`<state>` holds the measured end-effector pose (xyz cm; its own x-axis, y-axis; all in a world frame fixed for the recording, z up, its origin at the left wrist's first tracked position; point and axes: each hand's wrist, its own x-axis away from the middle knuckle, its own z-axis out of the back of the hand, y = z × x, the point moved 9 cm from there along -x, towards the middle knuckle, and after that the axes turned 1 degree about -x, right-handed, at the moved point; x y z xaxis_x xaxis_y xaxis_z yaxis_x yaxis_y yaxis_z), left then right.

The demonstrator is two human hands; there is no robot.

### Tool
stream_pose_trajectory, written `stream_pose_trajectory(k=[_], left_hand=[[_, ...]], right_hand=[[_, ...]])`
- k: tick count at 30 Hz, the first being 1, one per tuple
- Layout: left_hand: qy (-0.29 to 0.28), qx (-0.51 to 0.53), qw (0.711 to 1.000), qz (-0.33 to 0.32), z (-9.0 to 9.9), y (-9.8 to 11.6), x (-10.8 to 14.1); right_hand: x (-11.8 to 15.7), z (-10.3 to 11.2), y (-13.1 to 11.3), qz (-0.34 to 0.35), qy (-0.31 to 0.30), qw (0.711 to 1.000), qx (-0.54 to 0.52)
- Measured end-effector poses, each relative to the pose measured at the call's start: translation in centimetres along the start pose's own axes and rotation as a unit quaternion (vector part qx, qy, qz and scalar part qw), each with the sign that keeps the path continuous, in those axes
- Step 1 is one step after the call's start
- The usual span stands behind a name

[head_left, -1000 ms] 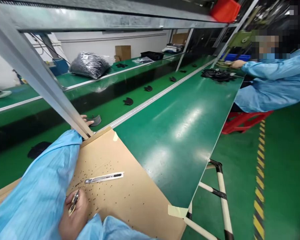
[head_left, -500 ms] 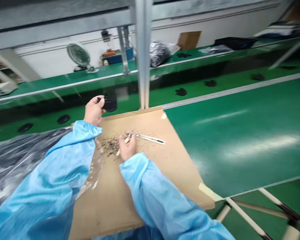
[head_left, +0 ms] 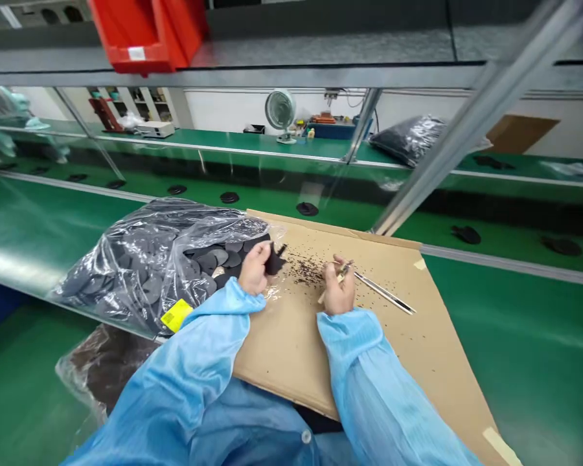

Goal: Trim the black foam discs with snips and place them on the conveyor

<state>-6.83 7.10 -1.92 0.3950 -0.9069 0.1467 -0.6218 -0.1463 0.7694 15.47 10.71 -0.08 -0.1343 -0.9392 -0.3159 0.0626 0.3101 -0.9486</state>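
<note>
My left hand pinches a thin black piece with ragged-looking tabs, just right of a clear plastic bag full of flat dark discs. Closed around a slim tool with a pale handle and metal tip, my right hand is over the cardboard sheet. Its exact kind is partly hidden by my fingers. Between my hands lie scattered black scraps. To the right of my right hand rests a long, narrow, pale-edged tool.
Behind the cardboard, black pieces lie spaced along a green belt. A slanted metal post rises at the cardboard's back edge. A red bin sits on the shelf overhead. A small fan stands farther back.
The view has swung left, showing more of the bag. My left hand has come from the cardboard's back edge to beside the bag, with a black piece in it. My right hand still grips the tool.
</note>
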Motion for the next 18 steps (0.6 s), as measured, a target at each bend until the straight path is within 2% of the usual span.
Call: stream_pose_trajectory(k=[2, 4, 6, 8, 10, 12, 15, 18], left_hand=[[-0.101, -0.005, 0.993, 0.068, -1.9, -1.2, 0.9], [-0.236, -0.030, 0.958, 0.159, -4.0, -2.5, 3.0], [-0.360, -0.067, 0.901, 0.233, -5.4, -3.3, 5.7], [-0.443, -0.099, 0.849, 0.270, -6.0, -3.6, 7.6], [-0.490, -0.116, 0.821, 0.269, -6.2, -3.4, 8.3], [-0.518, -0.127, 0.807, 0.255, -6.4, -3.0, 8.4], [-0.536, -0.138, 0.797, 0.242, -6.3, -2.7, 8.1], [-0.519, -0.117, 0.813, 0.235, -6.0, -2.6, 7.2]], right_hand=[[-0.3, 0.1, -0.1, 0.002, 0.002, 1.000, -0.002], [-1.0, -0.7, -0.6, 0.020, -0.025, 0.999, 0.037], [-1.8, -3.2, -1.4, 0.048, -0.103, 0.987, 0.112], [-2.1, -7.1, -1.9, 0.073, -0.217, 0.956, 0.182], [-2.0, -11.2, -2.1, 0.091, -0.312, 0.914, 0.241], [-2.2, -14.7, -2.1, 0.107, -0.355, 0.879, 0.300], [-3.3, -18.4, -1.4, 0.092, -0.340, 0.859, 0.373], [-4.2, -20.6, 0.1, 0.041, -0.332, 0.851, 0.404]])
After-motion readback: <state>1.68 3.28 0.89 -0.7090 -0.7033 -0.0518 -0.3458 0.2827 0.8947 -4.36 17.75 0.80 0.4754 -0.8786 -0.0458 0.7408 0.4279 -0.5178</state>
